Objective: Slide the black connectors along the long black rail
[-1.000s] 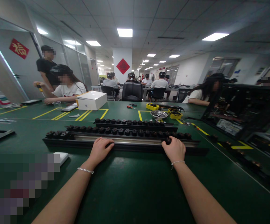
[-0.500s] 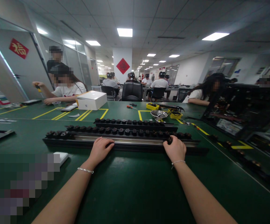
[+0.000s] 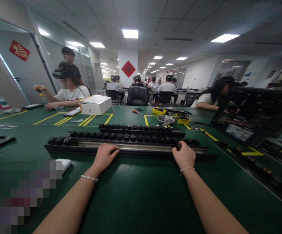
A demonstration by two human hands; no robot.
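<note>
A long black rail (image 3: 82,148) with a silver channel lies across the green table (image 3: 141,195) in front of me. Rows of small black knobs (image 3: 131,137) line it and the two rails behind it. My left hand (image 3: 104,156) rests on the rail's near edge, its fingers curled over it. My right hand (image 3: 184,156) is further right on the same rail, fingers pinched round one black knob (image 3: 178,147). Both wrists wear thin bracelets.
A white box (image 3: 96,104), yellow trays (image 3: 159,111) and a metal bowl (image 3: 165,119) sit further back. A dark open chassis (image 3: 250,113) stands at the right. A small white object (image 3: 64,164) lies at the left. Other people sit at the tables behind; one stands at the back left.
My right hand has slid a little to the right along the rail with the knob. The standing person at the back left has walked rightward. My left hand has stayed put.
</note>
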